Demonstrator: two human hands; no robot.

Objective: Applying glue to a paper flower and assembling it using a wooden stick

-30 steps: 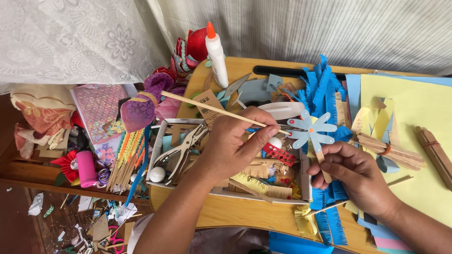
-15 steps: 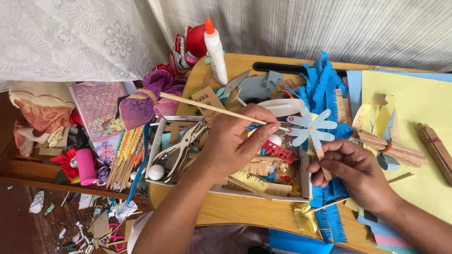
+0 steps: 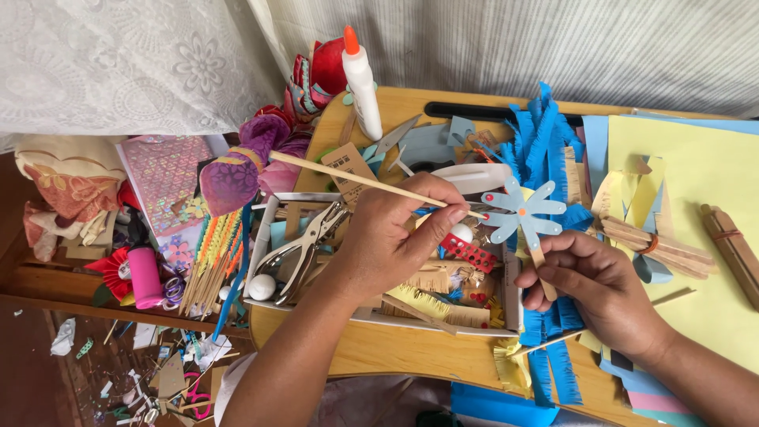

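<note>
My left hand (image 3: 391, 237) pinches a long thin wooden stick (image 3: 348, 178) like a pen, its tip touching the pale blue paper flower (image 3: 523, 211). The flower has an orange centre dot and small red dots on a petal. It sits on a flat wooden stick, which my right hand (image 3: 597, 289) grips just below the flower. Both hands hover over a white tray (image 3: 261, 237) full of craft scraps on a wooden table (image 3: 411, 356).
A white glue bottle with an orange cap (image 3: 361, 79) stands at the back. Metal hole punch pliers (image 3: 304, 245) lie in the tray. Blue fringed paper strips (image 3: 541, 142), a yellow paper sheet (image 3: 696, 158), bundled flat wooden sticks (image 3: 656, 245) and a pink tube (image 3: 145, 275) surround the work.
The left hand has shifted the thin stick's tip slightly along the paper flower; the right hand keeps the flower in almost the same place.
</note>
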